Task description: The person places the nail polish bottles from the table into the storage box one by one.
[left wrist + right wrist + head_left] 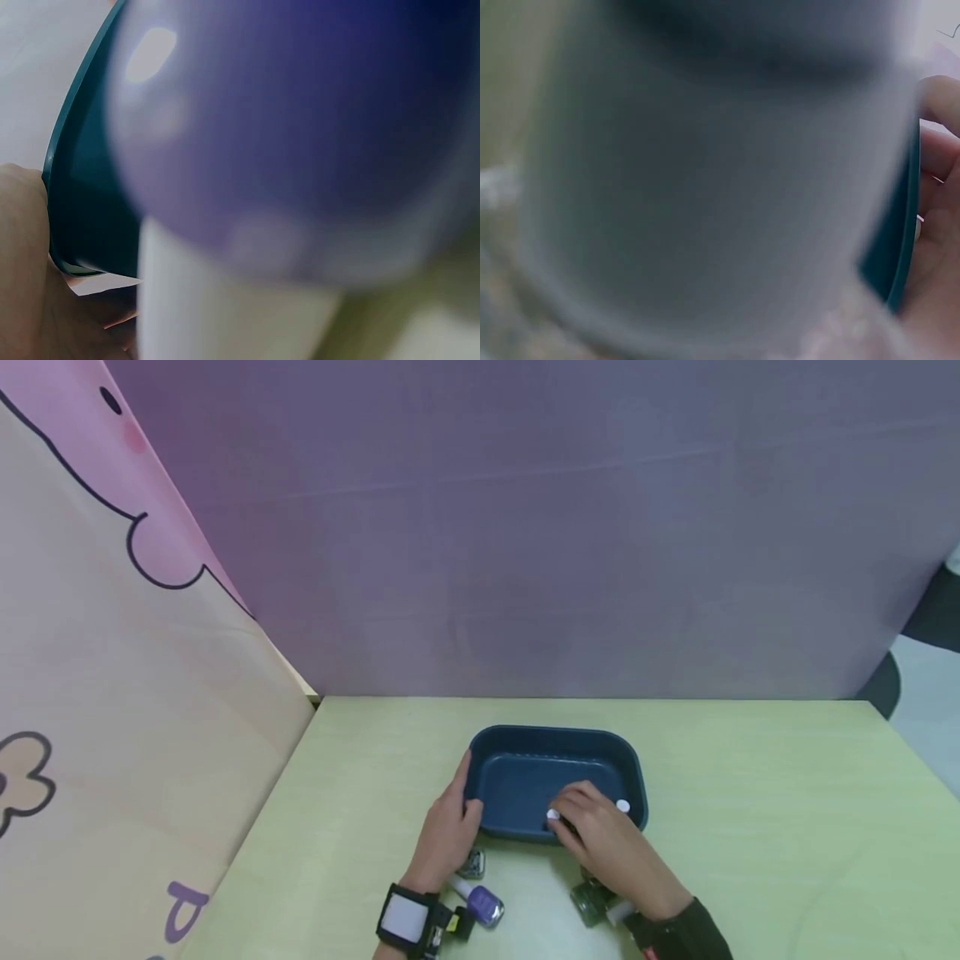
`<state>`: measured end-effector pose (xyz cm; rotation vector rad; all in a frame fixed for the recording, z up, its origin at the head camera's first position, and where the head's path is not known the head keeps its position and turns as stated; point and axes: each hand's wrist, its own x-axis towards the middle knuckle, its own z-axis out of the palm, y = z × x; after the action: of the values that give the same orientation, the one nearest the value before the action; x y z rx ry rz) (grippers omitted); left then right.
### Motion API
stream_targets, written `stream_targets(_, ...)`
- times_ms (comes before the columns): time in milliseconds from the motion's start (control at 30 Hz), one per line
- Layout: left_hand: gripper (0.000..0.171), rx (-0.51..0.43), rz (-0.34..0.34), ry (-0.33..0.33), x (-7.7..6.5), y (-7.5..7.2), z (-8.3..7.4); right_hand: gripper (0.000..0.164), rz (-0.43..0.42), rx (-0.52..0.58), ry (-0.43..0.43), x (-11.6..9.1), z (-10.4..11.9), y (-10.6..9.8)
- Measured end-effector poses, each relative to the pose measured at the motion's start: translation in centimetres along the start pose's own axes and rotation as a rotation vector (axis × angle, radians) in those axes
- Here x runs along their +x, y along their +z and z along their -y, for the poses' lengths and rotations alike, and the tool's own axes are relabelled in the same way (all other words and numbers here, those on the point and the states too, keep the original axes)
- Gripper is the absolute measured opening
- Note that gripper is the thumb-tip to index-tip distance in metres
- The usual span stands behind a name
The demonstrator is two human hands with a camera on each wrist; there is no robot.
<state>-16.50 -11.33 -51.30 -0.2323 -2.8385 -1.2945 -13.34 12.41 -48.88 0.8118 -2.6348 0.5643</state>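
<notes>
My left hand grips the left side of a dark blue rectangular tray, its index finger lying along the outer edge and its thumb at the front corner. Over the tray's front right part, my right hand pinches a small nail polish bottle whose round white top shows by the fingertips; its body is mostly hidden. Another white top shows inside the tray near the right wall. In the right wrist view, part of a hand shows beside the tray's teal-looking rim.
A purple nail polish bottle, a dark-looking bottle and a black item lie by my left wrist. A green bottle lies under my right forearm. Blurred bottles fill much of both wrist views. A grey-purple panel stands behind the table.
</notes>
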Motion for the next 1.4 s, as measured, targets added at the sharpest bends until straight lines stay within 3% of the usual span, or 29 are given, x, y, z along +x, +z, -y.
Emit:
stream_targets(700, 0.073, 0.014, -0.007, 0.012, 0.1, -0.1, 0.1, 0.014, 0.007, -0.042, 0.037, -0.1, 0.3, -0.1)
stream_targets(1100, 0.073, 0.016, -0.007, 0.022, 0.2, -0.2, 0.2, 0.024, -0.029, -0.052, 0.011, 0.0, 0.2, -0.3)
stream_targets(1400, 0.073, 0.019, -0.008, 0.026, 0.3, -0.2, 0.2, 0.03, -0.047, -0.037, -0.024, 0.4, 1.4, -1.4)
